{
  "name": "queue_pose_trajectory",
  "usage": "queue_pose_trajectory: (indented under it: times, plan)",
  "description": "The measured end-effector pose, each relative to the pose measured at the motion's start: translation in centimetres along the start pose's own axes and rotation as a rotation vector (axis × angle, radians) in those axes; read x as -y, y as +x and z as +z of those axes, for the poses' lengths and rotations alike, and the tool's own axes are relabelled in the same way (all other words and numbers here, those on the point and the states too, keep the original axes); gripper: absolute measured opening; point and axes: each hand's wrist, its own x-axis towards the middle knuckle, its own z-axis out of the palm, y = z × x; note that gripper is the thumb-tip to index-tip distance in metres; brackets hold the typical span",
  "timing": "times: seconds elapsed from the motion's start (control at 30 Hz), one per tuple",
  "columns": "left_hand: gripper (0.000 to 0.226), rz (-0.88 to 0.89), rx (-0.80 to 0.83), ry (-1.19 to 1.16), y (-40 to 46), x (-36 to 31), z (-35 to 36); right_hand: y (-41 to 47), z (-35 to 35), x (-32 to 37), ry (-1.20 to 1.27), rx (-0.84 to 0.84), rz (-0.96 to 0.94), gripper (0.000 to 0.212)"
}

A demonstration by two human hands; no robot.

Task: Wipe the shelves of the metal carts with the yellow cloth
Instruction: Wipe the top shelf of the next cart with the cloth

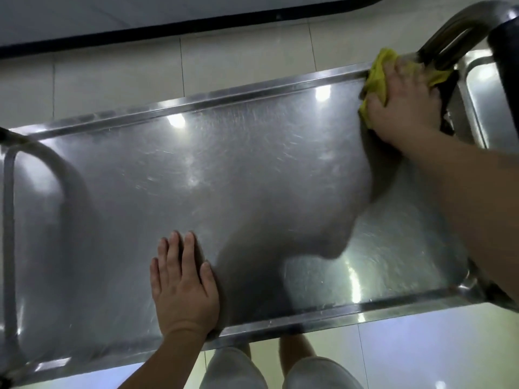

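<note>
— Where is your right hand just now?

— My right hand (404,105) is at the far right corner of the top shelf (252,169), fingers curled over the bunched yellow cloth (375,80), pressing it down against the far rim (224,94) right where the handle bar (460,32) meets the cart. The cloth sits under my palm, with some of it poking out towards the rim and towards the post.

— And the other one?

— My left hand (182,284) lies flat on the shelf near the front edge, fingers straight and close together, holding nothing. I judge it is there to steady the cart so it does not roll while I push.

— How would you do this corner well?

— Keep the cloth folded thick under my fingertips and work it into the seam where the rim turns, since that is likely where grime collects. Then I would draw long overlapping strokes leftward along the shelf, towards the other handle (36,169), always keeping weight on the flat hand.

— Anything to watch?

— The steel is streaky under the light, so smears could be left behind if I lift too early. There is a second cart shelf (483,88) just beside this one, to the right.
</note>
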Motion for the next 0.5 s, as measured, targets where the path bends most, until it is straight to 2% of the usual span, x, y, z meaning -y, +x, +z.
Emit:
queue_pose_trajectory:
  times: [0.1,0.2,0.37,0.5]
  plan:
    - [0.066,-0.003,0.003,-0.005,0.0,-0.1,0.0,-4.2,2.0,1.9,-0.019,0.009,-0.164,0.071]
    - [0.066,-0.003,-0.011,-0.015,-0.1,0.0,0.0,-9.3,3.1,0.1,-0.076,0.011,-0.294,0.071]
    - [0.067,-0.004,0.0,-0.031,0.0,0.1,-0.1,-20.3,4.0,-8.6,-0.122,0.093,-0.229,0.072]
    - [0.068,-0.011,0.0,-0.047,0.0,-0.1,-0.2,-29.0,4.5,-13.6,-0.187,0.215,-0.256,0.07]
